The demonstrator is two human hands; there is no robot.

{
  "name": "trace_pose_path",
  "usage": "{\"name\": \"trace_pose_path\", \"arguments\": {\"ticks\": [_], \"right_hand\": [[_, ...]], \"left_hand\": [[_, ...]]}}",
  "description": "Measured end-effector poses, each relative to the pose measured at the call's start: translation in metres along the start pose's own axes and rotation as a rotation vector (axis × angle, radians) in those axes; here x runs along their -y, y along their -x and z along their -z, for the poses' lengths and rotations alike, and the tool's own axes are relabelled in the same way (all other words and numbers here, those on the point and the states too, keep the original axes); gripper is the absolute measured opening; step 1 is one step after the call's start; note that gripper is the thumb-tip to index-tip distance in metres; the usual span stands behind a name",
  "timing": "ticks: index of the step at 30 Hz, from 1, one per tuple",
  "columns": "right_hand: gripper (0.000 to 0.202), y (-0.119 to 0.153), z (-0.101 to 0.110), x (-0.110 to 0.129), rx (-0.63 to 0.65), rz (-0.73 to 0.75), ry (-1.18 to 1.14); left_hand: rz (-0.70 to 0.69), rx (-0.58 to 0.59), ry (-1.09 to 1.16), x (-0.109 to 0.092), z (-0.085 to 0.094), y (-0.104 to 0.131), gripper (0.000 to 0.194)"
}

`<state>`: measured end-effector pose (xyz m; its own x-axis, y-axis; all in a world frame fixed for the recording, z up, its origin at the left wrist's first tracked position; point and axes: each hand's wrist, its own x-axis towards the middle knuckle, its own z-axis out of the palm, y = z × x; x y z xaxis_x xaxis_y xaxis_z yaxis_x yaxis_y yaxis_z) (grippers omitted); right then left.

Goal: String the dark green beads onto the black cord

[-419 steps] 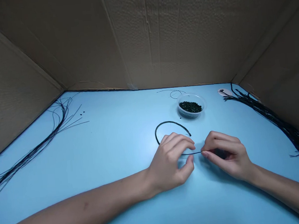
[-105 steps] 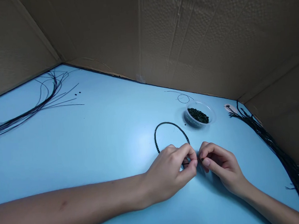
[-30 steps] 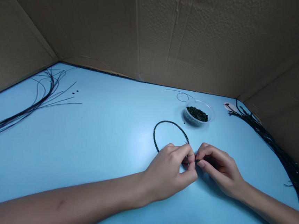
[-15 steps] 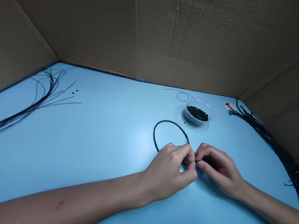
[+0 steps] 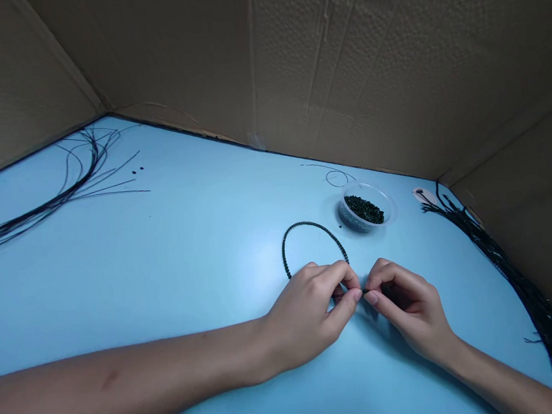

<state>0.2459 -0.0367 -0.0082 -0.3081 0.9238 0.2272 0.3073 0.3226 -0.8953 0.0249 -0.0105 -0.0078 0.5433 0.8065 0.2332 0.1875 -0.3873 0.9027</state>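
Observation:
A strand of small dark beads [image 5: 305,223] curves in a loop on the table, and its near part passes behind my left hand [image 5: 317,300]. That hand pinches the thin dark cord of the strand between thumb and forefinger. Facing it, with the fingertips a short gap away, my right hand [image 5: 408,308] pinches a tiny dark bead [image 5: 365,292] at the cord's end. Whether the cord runs through this bead is too small to tell. Beyond the hands stands a clear round tub [image 5: 388,209] holding many dark beads [image 5: 364,209].
A bundle of loose dark cords [image 5: 57,199] lies at the far left. Finished-looking beaded strands [image 5: 508,270] lie along the right wall, near a white tag [image 5: 424,196]. A thin cord [image 5: 336,177] curls behind the tub. Cardboard walls [image 5: 263,60] enclose the blue table [image 5: 188,260].
Both hands have shifted slightly; the right hand is a little up and to the right, widening the gap between the fingertips. The left thumb has straightened towards the right. The bead loop barely moved.

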Motion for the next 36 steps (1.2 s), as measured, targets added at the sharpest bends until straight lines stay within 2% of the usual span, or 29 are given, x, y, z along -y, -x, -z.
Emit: {"name": "trace_pose_path", "arguments": {"ticks": [11,15,21,23,27,28,29,31,34,36], "right_hand": [[0.013,-0.004,0.000,0.003,0.006,0.007,0.063],[0.017,-0.005,0.001,0.002,0.011,0.038,0.062],[0.022,-0.005,0.003,0.002,0.085,-0.082,-0.055],[0.023,-0.007,0.004,0.000,0.035,-0.137,-0.189],[0.021,-0.012,0.008,-0.008,-0.263,-0.195,-0.604],[0.020,-0.013,0.009,-0.009,-0.299,-0.202,-0.666],[0.018,-0.014,0.010,-0.010,-0.297,-0.202,-0.693],[0.023,-0.013,0.010,-0.010,-0.197,-0.193,-0.640],[0.028,-0.010,0.007,-0.007,0.007,-0.190,-0.410],[0.022,-0.008,0.004,-0.003,0.066,-0.172,-0.296]], "left_hand": [[-0.011,-0.009,-0.047,0.001,0.000,0.000,0.009],[-0.058,-0.008,-0.077,0.003,0.000,0.001,0.007],[-0.096,0.000,-0.152,0.002,-0.001,0.004,0.008],[-0.091,-0.016,-0.152,0.000,0.000,0.003,0.007],[-0.066,-0.070,-0.153,-0.003,0.000,0.002,0.009],[-0.057,-0.080,-0.146,-0.003,0.000,0.002,0.009],[-0.045,-0.088,-0.135,-0.004,0.001,0.002,0.009],[-0.022,-0.094,-0.105,-0.004,0.001,0.002,0.009],[-0.024,-0.062,-0.069,-0.004,0.001,0.002,0.009],[-0.044,-0.031,-0.061,-0.005,0.002,0.001,0.009]]}}
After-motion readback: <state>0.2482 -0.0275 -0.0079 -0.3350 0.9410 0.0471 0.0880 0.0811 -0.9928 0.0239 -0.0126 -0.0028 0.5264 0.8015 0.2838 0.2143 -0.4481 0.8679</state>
